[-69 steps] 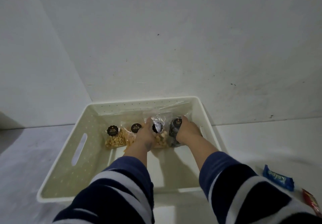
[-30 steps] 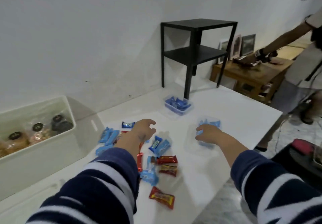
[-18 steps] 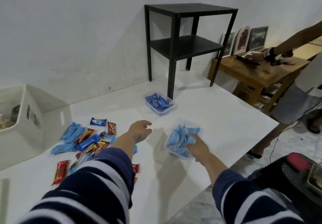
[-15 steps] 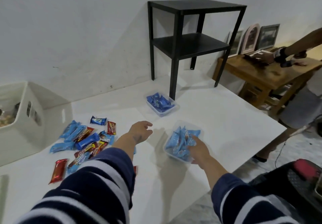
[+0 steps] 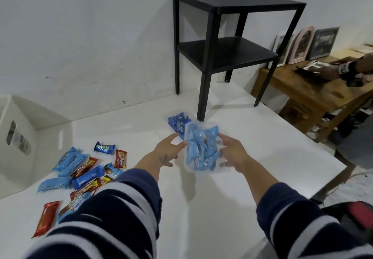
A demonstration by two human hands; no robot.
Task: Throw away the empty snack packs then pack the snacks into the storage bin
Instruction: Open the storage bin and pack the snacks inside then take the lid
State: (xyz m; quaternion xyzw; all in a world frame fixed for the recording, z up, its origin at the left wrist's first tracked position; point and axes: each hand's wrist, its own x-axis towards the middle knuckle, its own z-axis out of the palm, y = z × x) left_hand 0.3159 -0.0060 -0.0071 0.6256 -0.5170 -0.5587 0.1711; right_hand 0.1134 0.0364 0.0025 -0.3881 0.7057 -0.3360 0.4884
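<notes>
A clear plastic tub [image 5: 201, 147] full of light blue snack packs is lifted off the white table and tilted toward me. My right hand [image 5: 232, 151] grips its right side. My left hand [image 5: 168, 150] is at its left edge, fingers spread and touching the rim. A second tub of darker blue packs [image 5: 177, 123] rests on the table just behind. Loose blue and red snack bars [image 5: 80, 170] lie scattered at the left. The white storage bin [image 5: 16, 143] stands at the far left, its inside hidden.
A black two-shelf side table [image 5: 222, 51] stands on the white table at the back. The table's right edge [image 5: 331, 178] drops to the floor. Beyond it another person's hands [image 5: 343, 71] work at a wooden desk with picture frames.
I turned from the bin to the right side of the table. My right hand took hold of the light blue tub and raised it; my left hand moved in to its left rim.
</notes>
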